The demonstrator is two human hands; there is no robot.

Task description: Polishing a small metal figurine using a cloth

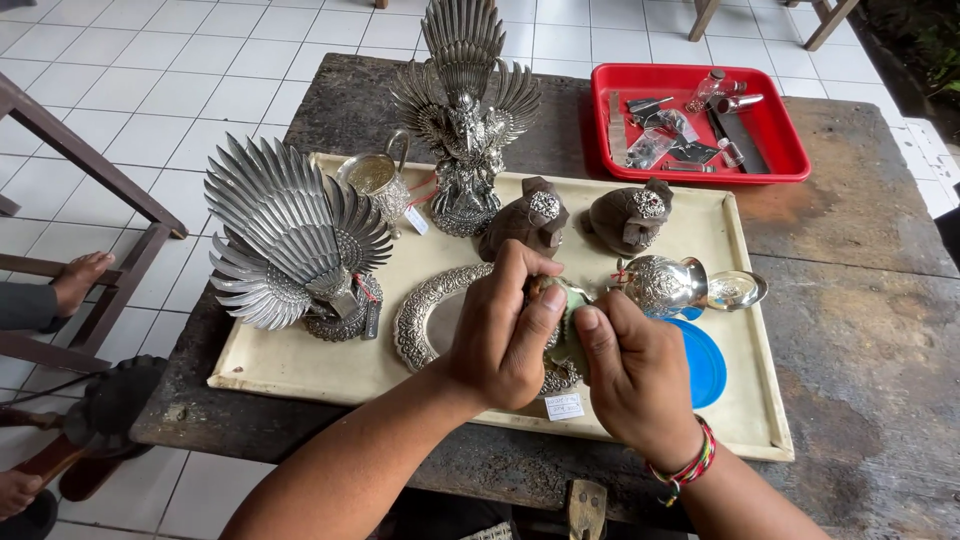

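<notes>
Hands [560,345] mid-tray [745,300] — figurines crowding

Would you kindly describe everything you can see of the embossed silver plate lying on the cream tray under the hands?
The embossed silver plate looks like polished metal: a wide, ornately patterned rim around a smooth, plain centre. It lies flat on the cream tray, near its front edge, right of the fan-tailed silver bird. Only its left half shows; the left hand and right hand cover the rest. A small white paper tag lies by its front rim. Whether the hands touch it cannot be told.
</notes>
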